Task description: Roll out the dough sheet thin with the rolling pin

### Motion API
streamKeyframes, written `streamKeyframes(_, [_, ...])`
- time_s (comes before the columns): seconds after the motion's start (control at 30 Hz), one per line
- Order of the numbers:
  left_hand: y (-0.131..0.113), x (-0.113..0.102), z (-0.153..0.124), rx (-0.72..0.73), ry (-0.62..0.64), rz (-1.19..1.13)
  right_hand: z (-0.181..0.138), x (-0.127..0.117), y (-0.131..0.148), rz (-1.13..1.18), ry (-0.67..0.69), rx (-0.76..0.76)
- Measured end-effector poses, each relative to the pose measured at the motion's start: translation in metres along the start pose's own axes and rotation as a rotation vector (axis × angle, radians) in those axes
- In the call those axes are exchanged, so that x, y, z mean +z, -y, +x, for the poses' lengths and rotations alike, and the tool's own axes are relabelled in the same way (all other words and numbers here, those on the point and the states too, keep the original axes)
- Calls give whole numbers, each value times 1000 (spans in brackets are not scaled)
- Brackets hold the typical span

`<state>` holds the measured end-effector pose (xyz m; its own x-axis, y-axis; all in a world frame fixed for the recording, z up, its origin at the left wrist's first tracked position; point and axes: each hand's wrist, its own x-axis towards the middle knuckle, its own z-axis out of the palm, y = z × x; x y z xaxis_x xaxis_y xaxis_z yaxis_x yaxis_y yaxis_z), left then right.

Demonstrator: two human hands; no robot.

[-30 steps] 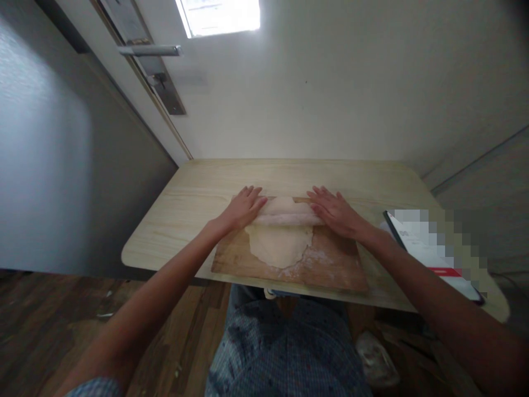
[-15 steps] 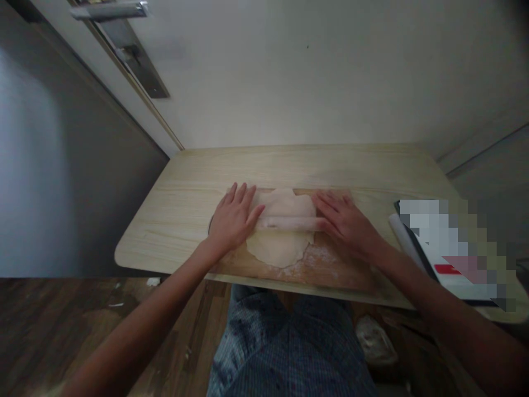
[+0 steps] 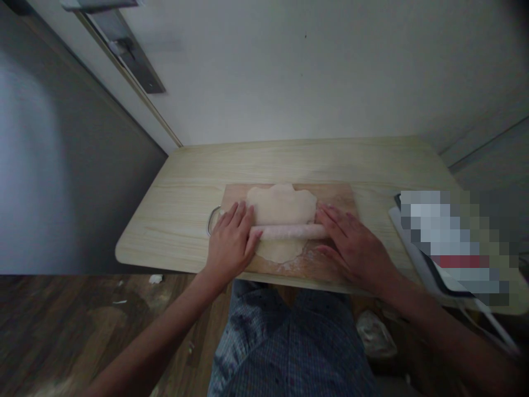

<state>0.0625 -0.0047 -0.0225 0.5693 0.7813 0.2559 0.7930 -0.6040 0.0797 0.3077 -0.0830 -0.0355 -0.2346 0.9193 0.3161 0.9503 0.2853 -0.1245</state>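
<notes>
A flat sheet of pale dough (image 3: 282,205) lies on a wooden board (image 3: 339,196) dusted with flour. Across the dough's near part lies a pale rolling pin (image 3: 289,231). My left hand (image 3: 231,242) rests flat on the pin's left end, fingers stretched out. My right hand (image 3: 353,245) lies flat on the right end, fingers also extended. Both palms press down on the pin rather than wrap it.
The board sits on a light wooden table (image 3: 185,187) against a white wall. A blurred-out flat item with a dark edge (image 3: 438,264) lies at the table's right. A door with a metal handle plate (image 3: 128,52) stands at the left. Wooden floor lies below.
Both hands and the rolling pin have moved toward me, from the dough's far part to its near part. More of the dough shows beyond the pin.
</notes>
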Motion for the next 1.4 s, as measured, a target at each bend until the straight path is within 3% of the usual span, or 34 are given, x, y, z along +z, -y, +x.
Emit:
streamKeyframes(0.23, [-5,7,-21,42,-138,45,-18,4,11,24,-36,11])
streamKeyframes(0.37, [-5,5,-17,35,-126,41,-13,5,8,31,-39,24])
streamKeyframes(0.7, [-2,-9,23,-50,6,46,31,3,-10,55,52,103])
streamKeyframes(1.07, [16,-5,76,-211,136,-100,87,8,-32,94,185,233])
streamKeyframes(1.4, [36,6,120,-122,166,-180,132,14,-56,46,331,303])
